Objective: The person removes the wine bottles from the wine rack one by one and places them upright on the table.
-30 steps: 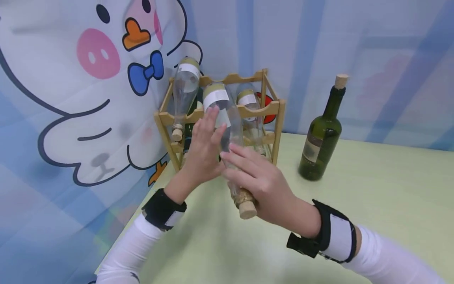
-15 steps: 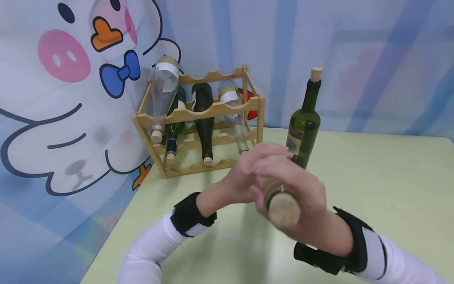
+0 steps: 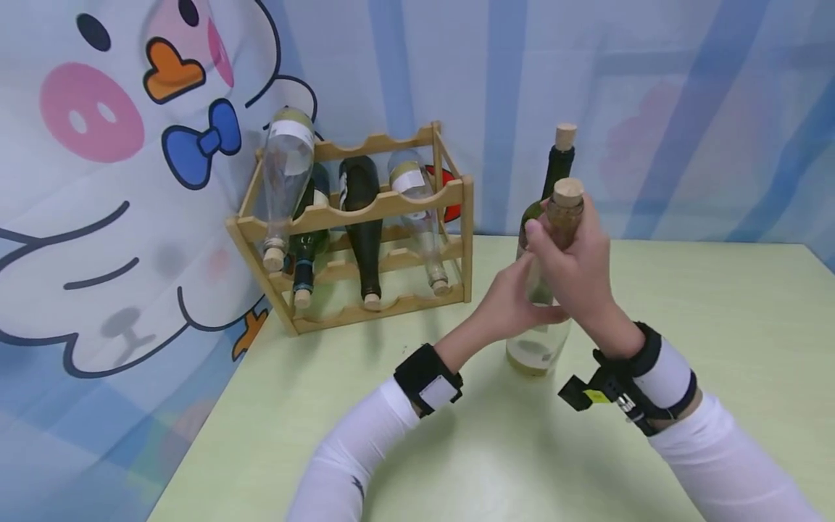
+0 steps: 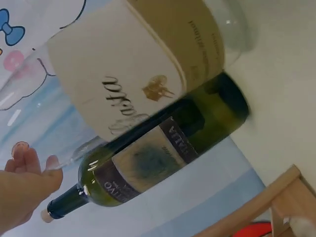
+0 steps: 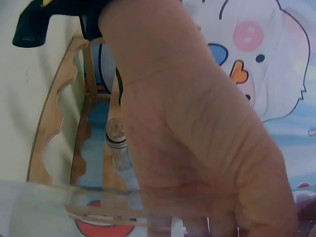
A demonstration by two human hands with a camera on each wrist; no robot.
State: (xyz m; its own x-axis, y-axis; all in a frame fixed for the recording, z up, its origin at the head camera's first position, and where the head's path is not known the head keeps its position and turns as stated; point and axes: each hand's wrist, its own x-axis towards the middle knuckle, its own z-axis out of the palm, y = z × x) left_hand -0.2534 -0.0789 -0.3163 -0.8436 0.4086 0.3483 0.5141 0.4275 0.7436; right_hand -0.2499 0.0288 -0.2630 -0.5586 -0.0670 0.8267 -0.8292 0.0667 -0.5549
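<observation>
A clear glass wine bottle (image 3: pixel 536 348) with a cork stands upright just in front of the corked green wine bottle (image 3: pixel 531 214), overlapping it in the head view. My right hand (image 3: pixel 580 268) grips the clear bottle's neck, just under its cork. Lower down, my left hand (image 3: pixel 509 304) holds the body between thumb and fingers. The left wrist view shows the clear bottle's cream and gold label (image 4: pixel 108 74) close up, and the green bottle's dark label behind it. Whether the clear bottle's base rests on the table is hard to tell.
To the left stands a wooden bottle rack (image 3: pixel 349 317) holding several corked bottles, necks tilted down toward me. A clear bottle (image 3: pixel 287 174) lies in its upper left slot. A printed cloth (image 3: pixel 443 58) hangs behind the pale green table (image 3: pixel 704 348).
Both hands have carried the clear bottle from in front of the rack to the right and turned it upright before the green bottle. The left hand has shifted onto its body.
</observation>
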